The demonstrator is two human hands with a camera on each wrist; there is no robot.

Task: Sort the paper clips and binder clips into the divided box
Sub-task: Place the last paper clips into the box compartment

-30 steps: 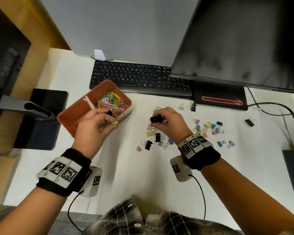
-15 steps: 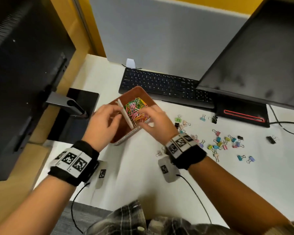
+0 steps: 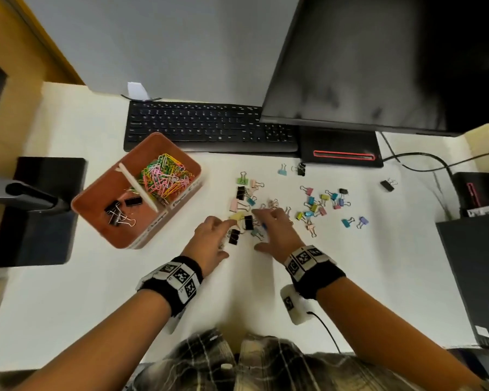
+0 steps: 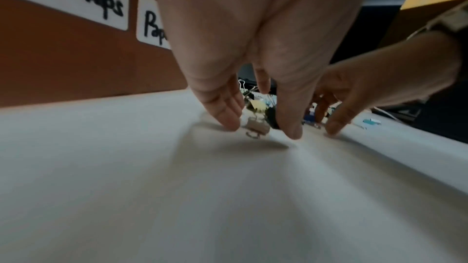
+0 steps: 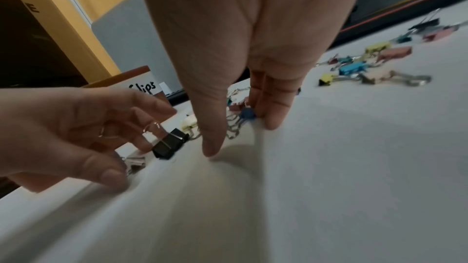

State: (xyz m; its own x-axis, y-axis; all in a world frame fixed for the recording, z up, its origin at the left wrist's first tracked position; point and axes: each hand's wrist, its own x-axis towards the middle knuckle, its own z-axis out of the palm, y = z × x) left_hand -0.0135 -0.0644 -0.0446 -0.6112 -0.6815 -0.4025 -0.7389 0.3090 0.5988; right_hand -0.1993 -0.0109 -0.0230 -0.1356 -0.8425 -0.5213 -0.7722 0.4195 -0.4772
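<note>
The brown divided box point(image 3: 181, 153) stands left of centre. Its far compartment holds coloured paper clips point(image 3: 164, 179); its near one holds black binder clips point(image 3: 119, 211). Loose binder clips point(image 3: 319, 204) lie scattered on the white table. My left hand point(image 3: 220, 235) reaches down with spread fingers beside a black binder clip point(image 3: 233, 236), over a small silver clip point(image 4: 255, 125), and grips nothing. My right hand point(image 3: 266, 230) has straight fingers touching the table by a small blue clip point(image 5: 247, 114). Both hands are seen close up: the left hand point(image 4: 262, 129) and the right hand point(image 5: 241, 137).
A black keyboard point(image 3: 209, 125) and a large monitor point(image 3: 378, 60) stand behind the clips. Another monitor's black base point(image 3: 40, 210) sits left of the box. A dark case point(image 3: 477, 277) is at the right edge, with cables point(image 3: 424, 159) beyond.
Both hands have left the box and come back down over the loose clips. The black binder clip that my right hand held is no longer in it.
</note>
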